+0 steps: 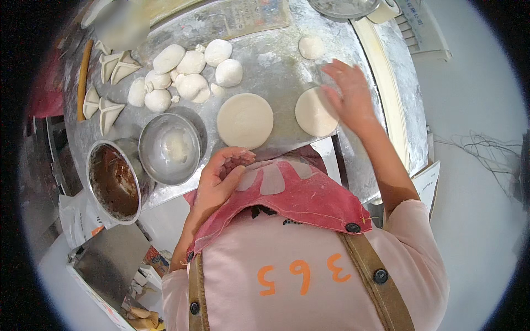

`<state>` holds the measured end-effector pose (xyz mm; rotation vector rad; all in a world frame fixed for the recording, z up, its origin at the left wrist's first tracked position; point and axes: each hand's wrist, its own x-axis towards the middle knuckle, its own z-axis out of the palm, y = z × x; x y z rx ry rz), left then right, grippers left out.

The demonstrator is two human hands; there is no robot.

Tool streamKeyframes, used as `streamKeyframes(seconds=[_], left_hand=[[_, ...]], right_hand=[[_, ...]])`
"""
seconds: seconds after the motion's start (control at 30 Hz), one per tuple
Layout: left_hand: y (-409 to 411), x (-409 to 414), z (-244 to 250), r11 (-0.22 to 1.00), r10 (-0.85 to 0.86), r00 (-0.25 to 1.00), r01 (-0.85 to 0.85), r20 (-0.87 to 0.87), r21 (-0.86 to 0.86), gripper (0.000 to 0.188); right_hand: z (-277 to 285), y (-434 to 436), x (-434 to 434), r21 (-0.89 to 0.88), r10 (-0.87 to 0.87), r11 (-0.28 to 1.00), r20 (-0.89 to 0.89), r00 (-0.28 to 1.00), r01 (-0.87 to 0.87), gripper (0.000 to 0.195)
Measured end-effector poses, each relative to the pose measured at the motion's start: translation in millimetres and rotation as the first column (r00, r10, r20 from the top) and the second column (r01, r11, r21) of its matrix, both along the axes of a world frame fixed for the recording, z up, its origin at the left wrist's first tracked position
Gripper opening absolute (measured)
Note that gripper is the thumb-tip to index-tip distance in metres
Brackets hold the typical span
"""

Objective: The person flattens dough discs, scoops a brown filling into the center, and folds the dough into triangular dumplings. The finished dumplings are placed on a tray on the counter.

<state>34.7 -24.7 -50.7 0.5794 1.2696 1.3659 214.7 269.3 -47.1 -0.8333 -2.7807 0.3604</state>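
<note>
My right hand is slightly blurred, its fingers spread with nothing held. It hovers over or touches the right edge of a flat round dough disc; which of the two I cannot tell. My left hand, loosely curled and with no visible object in it, is at the table's near edge by the red apron. Just beyond that hand lies a larger dough disc. A smaller dough round rests farther back. Several floured dough balls cluster at left of centre, with small scraps among them.
A steel bowl with flour stands beside a metal pot holding a brown mixture. Several folded triangular dough pieces lie near a wooden rolling pin. A metal pan sits at the back of the floured table.
</note>
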Motion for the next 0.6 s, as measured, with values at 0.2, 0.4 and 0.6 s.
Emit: streamKeyframes(seconds=[0.2, 0.4, 0.6], left_hand=[[-3.3, 4.0, -2.7, 0.997, -0.065, 0.998, 0.065, 0.000, -0.044, 0.035], [-2.8, -0.1, 7.2, 0.982, -0.045, 0.996, 0.058, 0.073, -0.180, 0.029], [-3.2, -2.8, -15.9, 0.996, -0.081, 0.991, 0.078, 0.107, 0.032, 0.029]], right_hand=[[-28.3, -26.5, -26.1, -0.056, 0.281, 0.960, 0.187, 0.941, -0.276, 0.067], [-20.1, -31.3, -28.9, -0.078, 0.301, 0.954, 0.245, 0.921, -0.291, 0.080], [-17.2, -36.8, -42.3, -0.081, 0.283, 0.959, 0.261, 0.923, -0.271, 0.078]])
